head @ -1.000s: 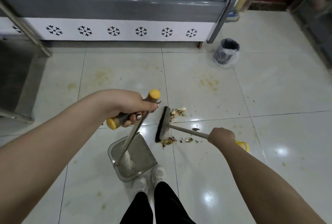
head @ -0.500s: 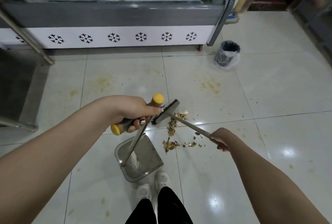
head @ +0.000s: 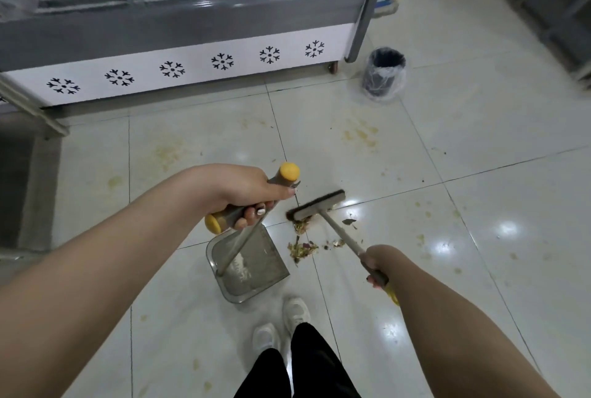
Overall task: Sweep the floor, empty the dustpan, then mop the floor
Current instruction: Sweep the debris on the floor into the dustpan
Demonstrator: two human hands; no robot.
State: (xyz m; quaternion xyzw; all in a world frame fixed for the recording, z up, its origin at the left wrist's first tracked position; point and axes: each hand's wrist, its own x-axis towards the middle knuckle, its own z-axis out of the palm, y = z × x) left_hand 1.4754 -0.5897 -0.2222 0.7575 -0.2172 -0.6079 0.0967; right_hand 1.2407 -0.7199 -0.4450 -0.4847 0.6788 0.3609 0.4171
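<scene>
Since the earlier frame, the broom (head: 316, 206) head has swung out to about one o'clock of the debris (head: 302, 249). Head view: the left hand (head: 248, 193) is wrapped around the yellow-tipped dustpan (head: 252, 265) handle; the pan rests on the floor (head: 479, 206). The right hand (head: 375, 265), at four o'clock, is curled around the broom handle. A bin (head: 383, 76) stands at twelve o'clock.

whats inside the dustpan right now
The grey metal dustpan holds only a pale dusty streak beside its handle rod. The food scraps lie on the tile outside it. The rod hides a strip of the pan.
</scene>
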